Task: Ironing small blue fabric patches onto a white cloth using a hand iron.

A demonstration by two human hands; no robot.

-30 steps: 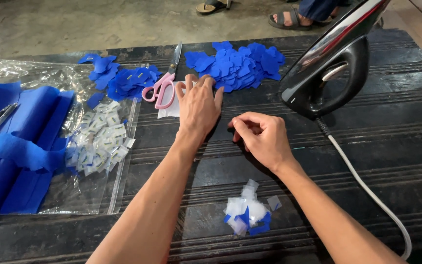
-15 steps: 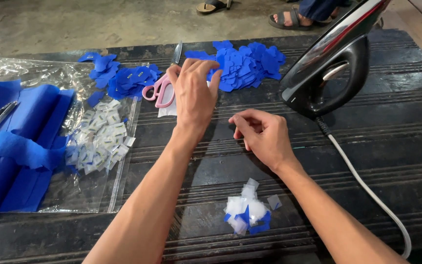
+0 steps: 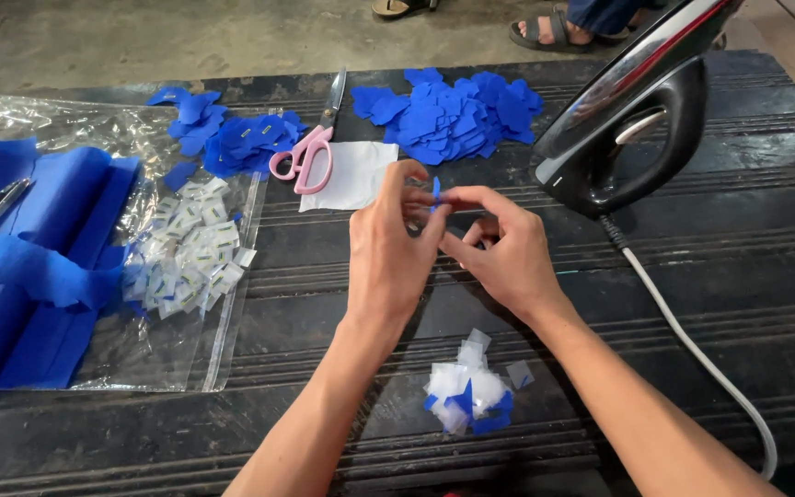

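Two hands are pinching one tiny blue scrap point(image 3: 435, 190).
My left hand point(image 3: 390, 250) and right hand point(image 3: 502, 250) are squeezing its thin, soft edge over the ridged black table point(image 3: 342, 304).

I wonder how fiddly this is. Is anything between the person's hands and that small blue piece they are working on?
Nothing visible. Both hands already meet on the blue piece: the left hand and right hand pinch it between their fingertips above the dark table. The scissors and iron lie farther off.

Small sewing workshop: iron point(image 3: 632, 124), scissors point(image 3: 310, 147), blue fabric cutouts point(image 3: 453, 115).
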